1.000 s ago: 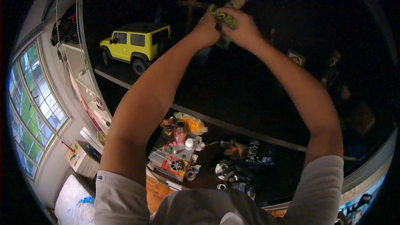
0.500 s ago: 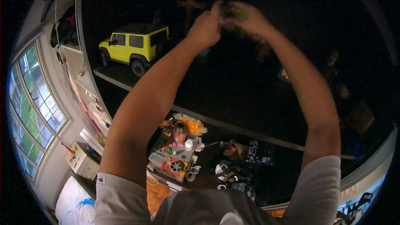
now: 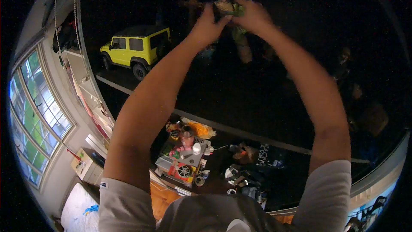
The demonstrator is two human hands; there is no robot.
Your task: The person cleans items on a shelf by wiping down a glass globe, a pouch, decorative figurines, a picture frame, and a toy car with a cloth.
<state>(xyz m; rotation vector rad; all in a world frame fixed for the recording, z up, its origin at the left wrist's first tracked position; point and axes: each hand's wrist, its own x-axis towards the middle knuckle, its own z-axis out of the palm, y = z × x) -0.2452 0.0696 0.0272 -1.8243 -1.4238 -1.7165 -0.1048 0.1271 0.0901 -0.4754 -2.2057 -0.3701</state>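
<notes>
Up near the top of the view, both my hands are on a small tan-and-green object (image 3: 227,7), perhaps a figurine; its exact kind is too dim to make out. My right hand (image 3: 256,17) grips its green end. The thumb and forefinger of my left hand (image 3: 207,26) are around the tan end, the thumb at its underside. Just below the hands stands a dim green-and-tan figure (image 3: 242,47) on the dark shelf. A brown cross-shaped figure (image 3: 193,6) stands behind my left hand.
A yellow model off-road car (image 3: 135,47) stands on the shelf at left. Below the pale shelf edge (image 3: 240,131), a cluttered desk holds a pink jar (image 3: 187,136), a white bottle (image 3: 196,148) and a bunched orange wrapper (image 3: 201,129). Dim figures (image 3: 343,62) are at right.
My hands have shifted slightly left, and the left fingers have spread apart. The small object has turned so that its tan end shows, and the figure below it has come into view.
</notes>
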